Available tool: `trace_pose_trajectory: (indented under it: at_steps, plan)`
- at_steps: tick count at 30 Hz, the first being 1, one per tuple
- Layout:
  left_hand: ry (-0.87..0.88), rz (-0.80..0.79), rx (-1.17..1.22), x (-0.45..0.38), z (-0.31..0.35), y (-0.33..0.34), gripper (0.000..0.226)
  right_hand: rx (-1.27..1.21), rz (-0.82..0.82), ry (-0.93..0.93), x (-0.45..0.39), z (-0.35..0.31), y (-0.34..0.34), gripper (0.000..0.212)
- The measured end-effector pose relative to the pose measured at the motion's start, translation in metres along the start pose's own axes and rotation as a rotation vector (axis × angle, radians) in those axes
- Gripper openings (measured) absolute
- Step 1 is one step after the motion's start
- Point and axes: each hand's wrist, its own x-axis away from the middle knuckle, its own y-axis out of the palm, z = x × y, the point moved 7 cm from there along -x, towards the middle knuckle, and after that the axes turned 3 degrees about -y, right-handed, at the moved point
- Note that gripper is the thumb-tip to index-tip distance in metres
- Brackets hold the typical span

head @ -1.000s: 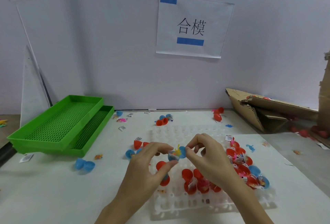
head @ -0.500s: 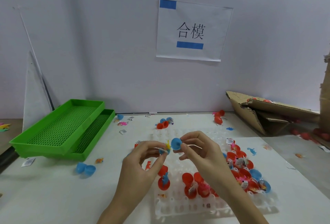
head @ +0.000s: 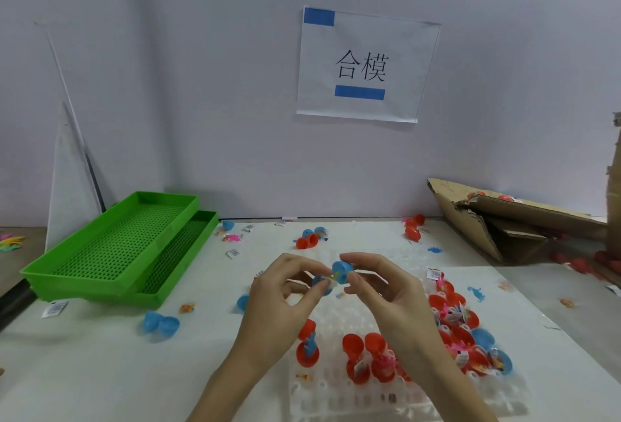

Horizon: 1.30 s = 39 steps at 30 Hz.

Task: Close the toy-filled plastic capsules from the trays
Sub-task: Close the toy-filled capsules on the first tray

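Observation:
A blue capsule (head: pixel 340 273) is held above the clear plastic tray (head: pixel 339 394), its two halves still apart. My left hand (head: pixel 285 300) pinches the lower half, where a yellow toy and a paper slip stick out. My right hand (head: pixel 386 294) pinches the upper blue cap between thumb and forefinger, tilted against the lower half. Several open red capsules with toys (head: pixel 366 357) sit in the tray below my hands, and more red and blue ones (head: pixel 470 337) fill its right side.
Two stacked green mesh trays (head: pixel 117 246) stand at the left. An open blue capsule (head: pixel 160 323) lies on the white table near them. Loose capsules (head: pixel 311 239), small toys and labels are scattered at the back. Torn cardboard (head: pixel 504 220) lies at the right.
The blue cap in my right hand has come down and closer to the lower half in my left. Both hands have stayed above the tray.

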Motion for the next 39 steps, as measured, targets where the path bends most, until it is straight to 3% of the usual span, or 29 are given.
trace_pose_trajectory:
  at_steps: [9,20,26,35,39]
  plan:
    - [-0.101,-0.011,0.188,0.004,-0.015,0.0,0.018,-0.133,-0.042,0.037,0.002,-0.003,0.004,0.025]
    - [-0.057,0.127,0.164,0.011,-0.013,-0.005,0.02,0.078,-0.072,-0.247,0.01,-0.018,0.014,0.027]
    - [-0.039,0.147,0.217,0.013,-0.011,-0.009,0.023,0.008,-0.054,-0.149,0.009,-0.01,0.017,0.034]
    - [0.043,0.038,0.075,0.014,-0.002,-0.008,0.032,-0.006,-0.066,-0.116,0.008,-0.011,0.013,0.031]
    - [0.016,0.126,0.064,0.018,-0.006,-0.009,0.025,0.001,-0.083,-0.117,0.01,-0.012,0.017,0.03]
